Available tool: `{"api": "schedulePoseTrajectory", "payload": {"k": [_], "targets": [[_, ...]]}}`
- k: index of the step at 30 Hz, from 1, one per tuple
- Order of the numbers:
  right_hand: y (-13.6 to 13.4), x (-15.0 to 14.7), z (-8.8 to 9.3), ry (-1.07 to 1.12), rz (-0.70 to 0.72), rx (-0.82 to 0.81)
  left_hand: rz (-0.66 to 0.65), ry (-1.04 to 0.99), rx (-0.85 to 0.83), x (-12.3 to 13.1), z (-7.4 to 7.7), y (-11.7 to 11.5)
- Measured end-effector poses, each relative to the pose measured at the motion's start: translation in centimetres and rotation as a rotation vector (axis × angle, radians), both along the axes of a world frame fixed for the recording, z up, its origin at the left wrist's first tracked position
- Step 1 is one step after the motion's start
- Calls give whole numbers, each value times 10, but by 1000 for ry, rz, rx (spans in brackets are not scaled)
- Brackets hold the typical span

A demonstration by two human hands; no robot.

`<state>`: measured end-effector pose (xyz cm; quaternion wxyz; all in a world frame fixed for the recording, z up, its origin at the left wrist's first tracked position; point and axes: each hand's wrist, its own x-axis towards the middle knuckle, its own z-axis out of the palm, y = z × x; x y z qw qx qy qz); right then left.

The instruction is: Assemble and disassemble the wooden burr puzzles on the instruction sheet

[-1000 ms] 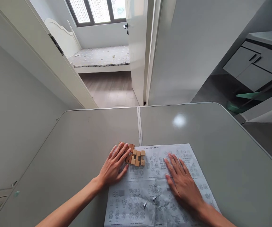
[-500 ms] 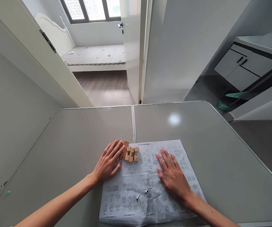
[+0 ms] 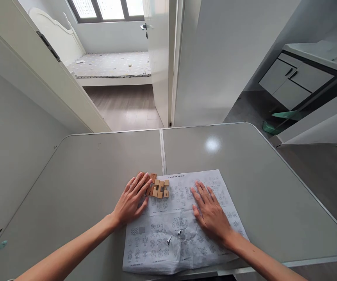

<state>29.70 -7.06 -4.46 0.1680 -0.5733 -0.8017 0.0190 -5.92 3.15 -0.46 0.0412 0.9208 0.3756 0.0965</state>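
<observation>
A large creased sheet of paper printed with small diagrams lies on the table, with two small tears near its middle. At its upper left corner sit several notched wooden puzzle pieces, some light and some reddish brown. My left hand rests with fingers stretched over the darker pieces and partly hides them; it grips nothing. Flat on the right part of the sheet lies my right hand, fingers spread, holding nothing.
The grey table has a metal seam down its middle and rounded far corners. Beyond it, a half-open white door shows a bed and window. A white cabinet stands at the right.
The whole view has shifted slightly, so the table and sheet appear a little further left and higher. Both hands keep their places on the pieces and the paper.
</observation>
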Motion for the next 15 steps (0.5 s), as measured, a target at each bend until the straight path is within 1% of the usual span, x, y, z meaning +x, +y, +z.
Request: {"api": "schedulePoseTrajectory", "payload": {"k": [9, 15], "targets": [[2, -1, 3, 1, 6, -17, 9, -18, -14, -1, 0, 2], [0, 0, 2, -7, 10, -23, 11, -13, -22, -4, -4, 4]]}}
